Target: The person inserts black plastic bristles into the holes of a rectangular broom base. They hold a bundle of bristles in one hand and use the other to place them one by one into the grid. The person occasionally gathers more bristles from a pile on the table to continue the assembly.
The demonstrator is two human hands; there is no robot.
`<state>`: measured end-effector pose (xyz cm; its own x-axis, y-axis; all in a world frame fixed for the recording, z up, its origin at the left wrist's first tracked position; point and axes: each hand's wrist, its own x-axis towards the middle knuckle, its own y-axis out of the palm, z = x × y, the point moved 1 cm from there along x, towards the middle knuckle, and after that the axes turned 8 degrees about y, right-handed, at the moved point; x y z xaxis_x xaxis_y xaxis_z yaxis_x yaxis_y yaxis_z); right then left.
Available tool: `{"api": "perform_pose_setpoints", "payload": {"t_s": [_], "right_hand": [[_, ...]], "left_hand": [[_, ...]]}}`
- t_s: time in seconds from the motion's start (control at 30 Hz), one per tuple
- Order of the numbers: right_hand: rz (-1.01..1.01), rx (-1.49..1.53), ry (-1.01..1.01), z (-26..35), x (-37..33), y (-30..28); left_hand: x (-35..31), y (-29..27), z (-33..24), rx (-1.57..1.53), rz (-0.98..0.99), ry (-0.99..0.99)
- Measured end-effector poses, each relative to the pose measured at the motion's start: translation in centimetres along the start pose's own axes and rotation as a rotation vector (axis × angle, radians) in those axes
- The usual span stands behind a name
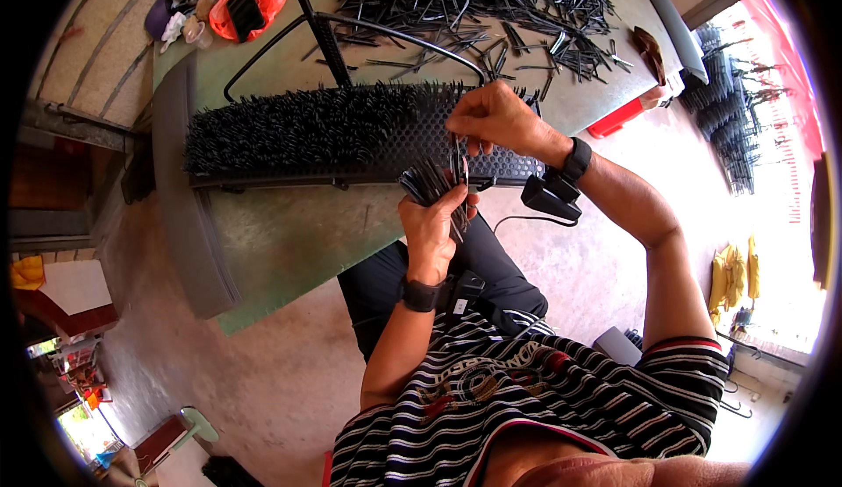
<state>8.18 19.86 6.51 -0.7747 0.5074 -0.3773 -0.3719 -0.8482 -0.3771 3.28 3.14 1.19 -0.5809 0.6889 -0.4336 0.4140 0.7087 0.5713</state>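
My left hand (428, 233) is closed round a bundle of thin black strips (425, 182), which fan out above the thumb. Just above it, my right hand (498, 120) has thumb and fingers pinched together; a slim shiny piece shows beneath them, but what exactly they grip is hard to see. Both hands are at the near side of a long black perforated panel (513, 164). Dense black bristle-like strips (272, 132) stand up over its left and middle parts, while bare holes show at its right end.
A large heap of loose black strips (474, 0) covers the far part of the green table (289, 250). A black metal frame (320, 27) rises behind the panel. An orange bag (267, 0) with a dark phone-like slab lies far left. A cable (535, 218) hangs below my right wrist.
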Motion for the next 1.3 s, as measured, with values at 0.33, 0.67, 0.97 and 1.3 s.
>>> {"api": "perform_pose_setpoints", "payload": {"t_s": [0.33, 0.67, 0.97, 1.3], "right_hand": [[-0.463, 0.094, -0.337, 0.8, 0.7, -1.2], [-0.536, -0.129, -0.437, -0.7, 2.4, -0.4], [-0.493, -0.283, -0.522, -0.4, 3.2, -0.1], [0.124, -0.269, -0.116, 0.2, -0.6, 0.8]], "left_hand": [[0.1, -1.0, 0.2, -0.007, -0.04, 0.062], [0.3, -1.1, -0.3, -0.027, -0.086, 0.048], [0.7, -1.5, -0.1, -0.034, -0.103, 0.045], [1.0, -0.9, -0.2, -0.073, -0.092, 0.039]]}}
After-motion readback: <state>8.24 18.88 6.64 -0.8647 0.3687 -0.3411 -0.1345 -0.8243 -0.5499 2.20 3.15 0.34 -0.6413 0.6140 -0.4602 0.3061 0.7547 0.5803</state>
